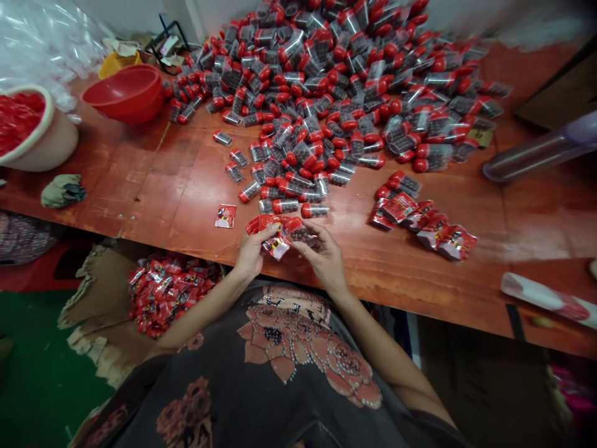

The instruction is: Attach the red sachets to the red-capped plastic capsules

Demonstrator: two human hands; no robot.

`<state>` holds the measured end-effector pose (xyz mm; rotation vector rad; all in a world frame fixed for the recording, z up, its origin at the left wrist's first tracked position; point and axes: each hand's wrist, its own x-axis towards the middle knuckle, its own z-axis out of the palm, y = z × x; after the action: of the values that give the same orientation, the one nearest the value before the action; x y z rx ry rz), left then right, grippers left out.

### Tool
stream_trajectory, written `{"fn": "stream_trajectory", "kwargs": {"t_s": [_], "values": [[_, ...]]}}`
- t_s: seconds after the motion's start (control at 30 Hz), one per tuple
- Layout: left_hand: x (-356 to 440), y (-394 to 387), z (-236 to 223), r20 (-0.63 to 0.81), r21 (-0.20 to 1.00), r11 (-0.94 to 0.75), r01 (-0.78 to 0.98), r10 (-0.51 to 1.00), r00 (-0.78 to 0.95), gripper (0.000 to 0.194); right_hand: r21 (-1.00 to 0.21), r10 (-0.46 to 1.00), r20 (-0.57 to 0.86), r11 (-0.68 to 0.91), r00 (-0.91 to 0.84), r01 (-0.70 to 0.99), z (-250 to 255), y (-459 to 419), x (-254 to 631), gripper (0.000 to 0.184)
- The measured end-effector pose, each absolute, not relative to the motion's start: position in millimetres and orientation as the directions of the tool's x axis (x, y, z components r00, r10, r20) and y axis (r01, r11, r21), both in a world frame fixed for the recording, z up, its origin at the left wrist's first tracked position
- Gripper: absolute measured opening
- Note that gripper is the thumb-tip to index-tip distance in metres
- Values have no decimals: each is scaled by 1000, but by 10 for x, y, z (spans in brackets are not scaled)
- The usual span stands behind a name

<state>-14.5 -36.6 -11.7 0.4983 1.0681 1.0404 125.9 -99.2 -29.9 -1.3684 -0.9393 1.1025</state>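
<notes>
Close to the table's front edge, my left hand (252,254) pinches a red printed sleeve (276,244) with a black and white figure on it. My right hand (325,258) holds a small clear tube (303,234) with a red cap and dark contents. The tube's capped end meets the sleeve; how far it is inside I cannot tell. A flat red printed card (226,216) lies to the left of my hands. Just beyond them several more capped tubes (315,210) lie on the table. Further right rests a group of red printed sleeves (438,231).
A large heap of red-capped tubes (321,81) covers the back of the table. At left stand a red bowl (122,96), a white bucket (56,140) and a crumpled cloth (64,190). Below the edge, a cardboard box (100,311) holds red packets (170,289). A long clear cylinder (527,152) lies right.
</notes>
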Motion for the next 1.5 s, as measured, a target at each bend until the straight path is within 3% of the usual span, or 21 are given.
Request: {"fn": "stream_trajectory", "kwargs": {"t_s": [0.17, 0.33, 0.6, 0.83, 1.1, 1.33, 1.5], "values": [[-136, -338, -129, -460, 767, 419, -485, 887, 38, 15, -996, 979, -49, -64, 200, 70, -292, -1051, 1272, 43], [-176, -315, -135, -431, 790, 406, -459, 901, 55, 19, -987, 988, 58, 34, 146, 158, -194, -1057, 1331, 33], [-232, -296, -88, -444, 803, 454, -386, 888, 122, 22, -965, 981, 125, 84, 152, 247, -71, -1060, 1456, 31], [-213, -325, -59, -498, 758, 519, -396, 852, 162, 22, -973, 983, 124, 95, 132, 209, -58, -1073, 1456, 30], [-197, -348, -55, -470, 790, 470, -395, 877, 102, 21, -980, 947, 156, 113, 281, 164, -81, -1098, 1382, 36], [-156, -366, -80, -440, 810, 419, -411, 897, 48, 22, -966, 966, 162, 113, 201, 235, -95, -1129, 1312, 36], [-167, -388, -54, -419, 821, 413, -395, 905, 75, 22, -988, 988, 87, 70, 124, 137, -142, -1092, 1381, 35]]}}
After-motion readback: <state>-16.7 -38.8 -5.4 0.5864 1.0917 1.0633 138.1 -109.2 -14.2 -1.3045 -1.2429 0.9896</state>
